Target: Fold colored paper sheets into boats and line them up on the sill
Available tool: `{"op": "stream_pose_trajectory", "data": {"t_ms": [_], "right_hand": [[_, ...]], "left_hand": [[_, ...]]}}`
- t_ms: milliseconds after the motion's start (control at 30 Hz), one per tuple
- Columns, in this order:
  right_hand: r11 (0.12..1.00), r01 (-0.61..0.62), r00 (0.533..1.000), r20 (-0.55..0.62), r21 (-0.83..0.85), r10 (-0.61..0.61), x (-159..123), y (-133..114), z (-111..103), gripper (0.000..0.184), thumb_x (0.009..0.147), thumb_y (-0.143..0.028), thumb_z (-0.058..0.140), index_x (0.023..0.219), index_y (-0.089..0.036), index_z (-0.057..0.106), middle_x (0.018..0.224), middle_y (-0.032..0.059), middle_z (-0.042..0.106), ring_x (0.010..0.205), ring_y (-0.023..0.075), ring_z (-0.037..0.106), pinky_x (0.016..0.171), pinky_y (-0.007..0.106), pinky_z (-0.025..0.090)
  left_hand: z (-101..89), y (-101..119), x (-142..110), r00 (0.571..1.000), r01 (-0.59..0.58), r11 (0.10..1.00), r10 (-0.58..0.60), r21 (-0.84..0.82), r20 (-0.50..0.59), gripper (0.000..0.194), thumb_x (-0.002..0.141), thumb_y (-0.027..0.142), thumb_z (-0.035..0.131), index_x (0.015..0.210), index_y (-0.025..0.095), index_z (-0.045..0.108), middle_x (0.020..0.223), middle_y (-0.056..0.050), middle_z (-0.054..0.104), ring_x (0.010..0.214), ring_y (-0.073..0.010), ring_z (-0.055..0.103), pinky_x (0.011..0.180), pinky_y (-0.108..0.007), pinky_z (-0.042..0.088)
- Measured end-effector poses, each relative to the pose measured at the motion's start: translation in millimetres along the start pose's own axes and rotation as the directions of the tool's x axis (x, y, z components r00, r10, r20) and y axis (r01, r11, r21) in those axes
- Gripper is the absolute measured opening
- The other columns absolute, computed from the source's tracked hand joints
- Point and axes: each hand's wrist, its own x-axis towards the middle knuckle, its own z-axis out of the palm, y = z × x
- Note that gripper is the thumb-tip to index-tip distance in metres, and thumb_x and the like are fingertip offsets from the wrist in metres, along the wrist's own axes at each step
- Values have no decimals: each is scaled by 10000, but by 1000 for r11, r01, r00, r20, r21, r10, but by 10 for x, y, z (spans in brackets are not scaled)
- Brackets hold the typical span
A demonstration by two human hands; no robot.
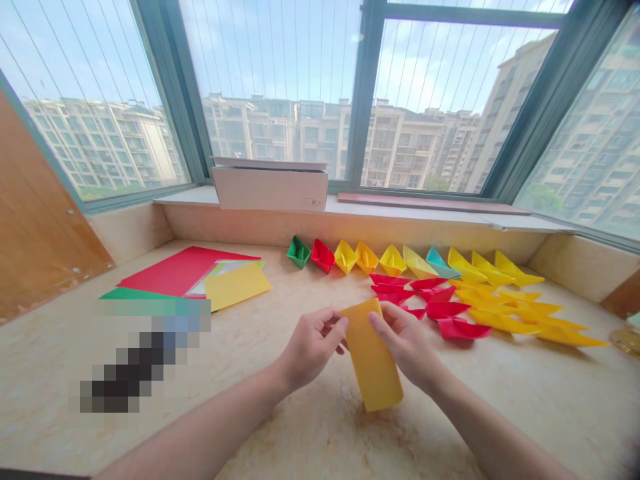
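A yellow sheet of paper, folded into a narrow rectangle, is held up between both hands above the counter. My left hand pinches its upper left edge between thumb and fingers. On the upper right edge, my right hand grips with the thumb in front and the fingers behind, partly hidden. The paper's lower end hangs tilted toward me. Beyond my right hand lie several red paper boats and, further right, several yellow paper boats.
A back row holds a green paper boat, a light blue one and others. At left lie red paper, green paper and yellow paper. A white box stands on the window sill. The front left area is pixelated.
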Motion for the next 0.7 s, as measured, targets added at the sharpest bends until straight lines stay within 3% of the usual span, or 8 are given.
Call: {"op": "stream_pose_trajectory", "data": {"t_ms": [267, 533, 700], "right_hand": [[1000, 5, 999, -44, -4, -5, 16, 20, -10, 300, 863, -482, 676, 969, -201, 678, 937, 76, 741, 821, 228, 705, 685, 301, 559], [1000, 7, 999, -52, -24, -8, 8, -3, -14, 294, 866, -484, 671, 927, -197, 659, 813, 44, 716, 757, 208, 684, 640, 281, 545], [1000, 6, 999, -49, -18, -7, 7, -19, -14, 318, 863, -492, 671, 962, -190, 657, 841, 51, 718, 766, 214, 683, 650, 292, 547]], "left_hand": [[0, -9, 2, 1000, -12, 1000, 13, -26, 13, 257, 922, 349, 557, 833, 122, 637, 700, -23, 657, 576, -111, 622, 522, -202, 505], [0, -15, 0, 1000, -22, 999, 23, -39, 20, 282, 927, 376, 550, 833, 123, 634, 666, -17, 645, 545, -108, 622, 502, -196, 487], [-2, -13, 5, 1000, -21, 999, 22, -37, 18, 292, 923, 388, 555, 827, 126, 639, 654, -17, 648, 544, -113, 623, 502, -201, 487]]}}
